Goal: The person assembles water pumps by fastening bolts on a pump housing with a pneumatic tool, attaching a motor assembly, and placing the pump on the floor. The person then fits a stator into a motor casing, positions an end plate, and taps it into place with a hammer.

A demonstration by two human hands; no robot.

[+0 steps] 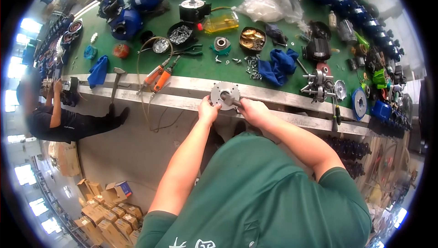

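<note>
A round grey metal flange (220, 89) with small holes around its face stands at the near edge of the bench. My left hand (208, 111) grips its lower left rim, thumb and fingers closed on it. From the right, my right hand (255, 111) is wrapped around a dark metal rod-like tool (230, 100), whose end reaches the flange's centre hole. The tool's exact kind is hard to make out, and its rear part is hidden in the hand. Beyond the flange, a small teal-rimmed bearing housing (221, 44) and loose bolts (252, 67) lie on the green bench top.
Orange-handled power drivers (159, 78) and a hammer (117, 81) lie to the left. A blue cloth (278, 67) and a metal gear assembly (318, 85) are at the right. Blue motor housings (127, 22) line the back. A co-worker (59, 118) is at far left; cardboard boxes (109, 218) are on the floor.
</note>
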